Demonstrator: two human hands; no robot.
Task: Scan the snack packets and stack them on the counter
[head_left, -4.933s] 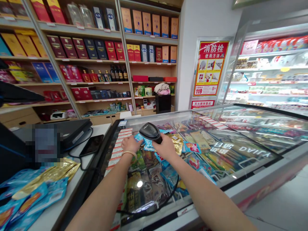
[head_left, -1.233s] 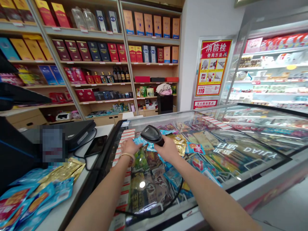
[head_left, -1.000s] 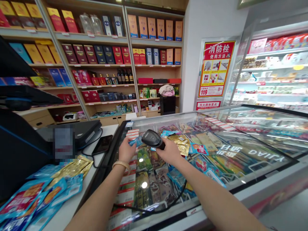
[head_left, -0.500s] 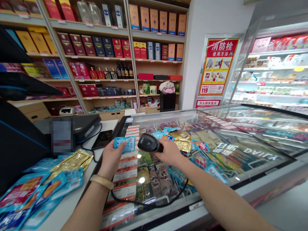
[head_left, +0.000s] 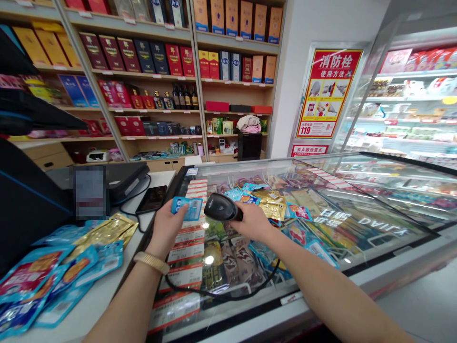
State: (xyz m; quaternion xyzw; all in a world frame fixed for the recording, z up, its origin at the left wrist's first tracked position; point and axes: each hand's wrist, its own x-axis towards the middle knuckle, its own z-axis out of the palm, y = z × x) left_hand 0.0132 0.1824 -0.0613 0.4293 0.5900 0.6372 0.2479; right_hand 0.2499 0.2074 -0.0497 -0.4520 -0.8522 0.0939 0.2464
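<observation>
Pinched in my left hand (head_left: pixel 167 224) is a small blue snack packet (head_left: pixel 193 209), its printed back towards me. My right hand (head_left: pixel 253 220) grips a black barcode scanner (head_left: pixel 220 207), whose head points left at the packet with a small gap between them. A black cord (head_left: pixel 228 297) loops from the scanner's side across the glass-topped freezer (head_left: pixel 285 305). Beyond my right hand, blue packets (head_left: pixel 302 212) and gold packets (head_left: pixel 273 205) lie in a loose heap on the glass.
On the white counter (head_left: pixel 94 305) at left, blue and gold packets (head_left: pixel 32 274) are piled beside a dark phone (head_left: pixel 152 199) and a black machine (head_left: pixel 128 178). Price labels (head_left: pixel 183 276) line the freezer's left side. Shelves of boxed bottles (head_left: pixel 150 59) stand behind.
The packet in my left hand has tilted slightly and shifted a little up and right. The scanner has hardly moved. The whole view has shifted slightly.
</observation>
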